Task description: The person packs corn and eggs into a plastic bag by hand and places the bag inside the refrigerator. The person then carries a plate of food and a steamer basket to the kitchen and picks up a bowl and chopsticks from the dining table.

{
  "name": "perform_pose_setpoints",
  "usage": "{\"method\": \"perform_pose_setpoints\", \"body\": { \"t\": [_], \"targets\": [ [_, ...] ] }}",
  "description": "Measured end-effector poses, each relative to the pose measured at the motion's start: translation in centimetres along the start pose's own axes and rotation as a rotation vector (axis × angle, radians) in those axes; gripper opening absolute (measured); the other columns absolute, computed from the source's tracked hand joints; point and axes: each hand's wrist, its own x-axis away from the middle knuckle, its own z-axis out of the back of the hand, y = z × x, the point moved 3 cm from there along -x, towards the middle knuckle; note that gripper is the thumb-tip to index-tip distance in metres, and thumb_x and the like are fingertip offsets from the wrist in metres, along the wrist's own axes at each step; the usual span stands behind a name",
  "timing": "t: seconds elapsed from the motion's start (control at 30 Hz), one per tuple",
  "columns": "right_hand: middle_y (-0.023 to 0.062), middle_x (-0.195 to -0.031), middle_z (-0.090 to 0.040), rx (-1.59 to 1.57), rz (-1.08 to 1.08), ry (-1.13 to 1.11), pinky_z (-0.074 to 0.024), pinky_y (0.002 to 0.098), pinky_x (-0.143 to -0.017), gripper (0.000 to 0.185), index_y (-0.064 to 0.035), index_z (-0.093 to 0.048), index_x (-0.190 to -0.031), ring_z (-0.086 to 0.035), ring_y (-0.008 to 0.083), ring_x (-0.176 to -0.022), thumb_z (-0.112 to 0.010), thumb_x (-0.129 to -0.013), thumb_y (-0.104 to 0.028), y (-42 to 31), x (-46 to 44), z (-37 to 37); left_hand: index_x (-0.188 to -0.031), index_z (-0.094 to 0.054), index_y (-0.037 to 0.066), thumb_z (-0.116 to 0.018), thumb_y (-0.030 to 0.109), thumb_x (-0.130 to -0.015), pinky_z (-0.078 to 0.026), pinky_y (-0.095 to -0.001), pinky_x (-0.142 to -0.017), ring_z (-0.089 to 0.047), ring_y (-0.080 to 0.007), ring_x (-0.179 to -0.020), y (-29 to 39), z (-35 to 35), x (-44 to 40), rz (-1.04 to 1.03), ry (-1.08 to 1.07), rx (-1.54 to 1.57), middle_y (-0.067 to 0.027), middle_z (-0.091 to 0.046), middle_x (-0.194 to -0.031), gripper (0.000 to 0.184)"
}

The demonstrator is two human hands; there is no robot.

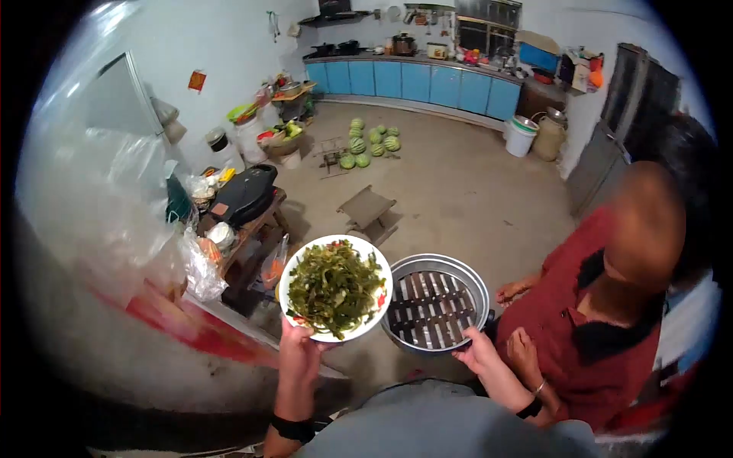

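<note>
My left hand grips the lower edge of a white plate, its thumb on the rim. Chopped green vegetables are heaped on the plate. To the right, my right hand holds the lower right rim of a round metal steamer pan. Dark slats with gaps between them show inside the pan. Plate and pan are side by side, the plate's right edge close to or over the pan's left rim. The fingers under both rims are hidden.
A person in a red shirt stands close at the right, hands near the pan. Ahead are a small stool and several watermelons on the floor. A cluttered bench is at left; blue cabinets line the back.
</note>
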Motion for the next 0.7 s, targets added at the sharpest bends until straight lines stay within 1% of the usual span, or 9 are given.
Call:
{"method": "perform_pose_setpoints", "body": {
  "t": [0.03,0.17,0.27,0.37,0.43,0.5,0.6,0.63,0.7],
  "targets": [
    [0.0070,-0.100,-0.058,0.007,0.004,0.020,-0.0467,0.0397,-0.068,0.032,-0.0082,-0.048,-0.111,-0.056,0.0204,-0.087,-0.049,-0.081,-0.015,-0.6,-0.1,1.1,-0.130,-0.030,0.008,-0.046,0.007,-0.074,-0.057,-0.0356,-0.063,-0.060,-0.0264,-0.095,0.1,-1.1,0.5,0.020,0.084,-0.030,-0.0124,-0.051,-0.118,0.058],
    [0.0085,-0.112,-0.055,-0.177,0.055,0.001,-0.0432,0.0422,-0.083,0.039,-0.0073,-0.046,-0.119,-0.054,0.0235,-0.100,-0.050,-0.081,-0.016,-0.6,0.8,4.5,-0.130,-0.031,0.009,-0.042,0.006,-0.076,-0.047,-0.0488,-0.087,-0.048,-0.0291,-0.114,0.8,-3.0,1.1,0.035,0.224,-0.061,-0.0127,-0.044,-0.126,0.055],
    [0.0070,-0.112,-0.053,-0.226,0.043,0.009,-0.0442,0.0369,-0.078,0.040,-0.0074,-0.045,-0.117,-0.053,0.0219,-0.096,-0.054,-0.079,-0.019,1.6,-0.9,8.7,-0.127,-0.034,0.010,-0.043,0.006,-0.076,-0.053,-0.0416,-0.077,-0.055,-0.0256,-0.103,-0.6,-0.7,0.1,-0.027,0.340,-0.161,-0.0111,-0.048,-0.121,0.052],
    [0.0070,-0.107,-0.055,-0.252,0.086,0.071,-0.0464,0.0339,-0.069,0.041,-0.0072,-0.046,-0.114,-0.055,0.0206,-0.090,-0.057,-0.077,-0.022,2.6,-3.2,11.2,-0.124,-0.035,0.009,-0.043,0.005,-0.075,-0.057,-0.0358,-0.061,-0.062,-0.0242,-0.085,-2.4,2.7,-2.6,-0.081,0.329,-0.134,-0.0111,-0.054,-0.111,0.049],
    [0.0071,-0.104,-0.056,-0.260,0.083,0.091,-0.0471,0.0329,-0.067,0.040,-0.0070,-0.047,-0.112,-0.056,0.0198,-0.087,-0.057,-0.076,-0.023,5.3,-4.4,12.6,-0.124,-0.035,0.008,-0.043,0.004,-0.075,-0.057,-0.0356,-0.061,-0.062,-0.0243,-0.084,-3.2,6.5,-4.2,-0.082,0.293,-0.136,-0.0121,-0.054,-0.111,0.049],
    [0.0062,-0.095,-0.059,-0.202,0.182,0.409,-0.0476,0.0310,-0.058,0.037,-0.0067,-0.050,-0.107,-0.058,0.0178,-0.077,-0.057,-0.075,-0.025,5.3,-4.0,14.8,-0.124,-0.034,0.007,-0.042,0.003,-0.074,-0.059,-0.0350,-0.061,-0.063,-0.0250,-0.083,-5.0,8.2,-5.0,-0.082,0.253,-0.105,-0.0143,-0.052,-0.112,0.050],
    [0.0057,-0.088,-0.059,-0.155,0.263,0.290,-0.0478,0.0310,-0.053,0.035,-0.0060,-0.050,-0.105,-0.058,0.0176,-0.070,-0.057,-0.075,-0.024,4.9,-3.3,15.5,-0.124,-0.032,0.008,-0.043,0.002,-0.074,-0.059,-0.0360,-0.062,-0.061,-0.0269,-0.089,-7.0,10.1,-6.1,-0.059,0.233,-0.016,-0.0139,-0.050,-0.114,0.051],
    [0.0062,-0.090,-0.058,-0.052,0.184,0.311,-0.0482,0.0325,-0.050,0.034,-0.0051,-0.051,-0.104,-0.058,0.0192,-0.067,-0.057,-0.074,-0.022,5.4,-2.8,16.2,-0.123,-0.033,0.007,-0.044,0.003,-0.074,-0.058,-0.0358,-0.062,-0.060,-0.0262,-0.091,-7.3,11.6,-6.8,-0.043,0.176,0.011,-0.0131,-0.050,-0.115,0.050],
    [0.0051,-0.090,-0.058,-0.068,0.262,0.326,-0.0478,0.0310,-0.053,0.032,-0.0063,-0.051,-0.102,-0.058,0.0179,-0.072,-0.057,-0.074,-0.021,6.8,-3.1,17.8,-0.122,-0.033,0.009,-0.044,0.003,-0.074,-0.057,-0.0359,-0.065,-0.060,-0.0259,-0.092,-8.3,12.9,-7.2,-0.035,0.163,-0.001,-0.0123,-0.050,-0.114,0.050]
  ]
}}
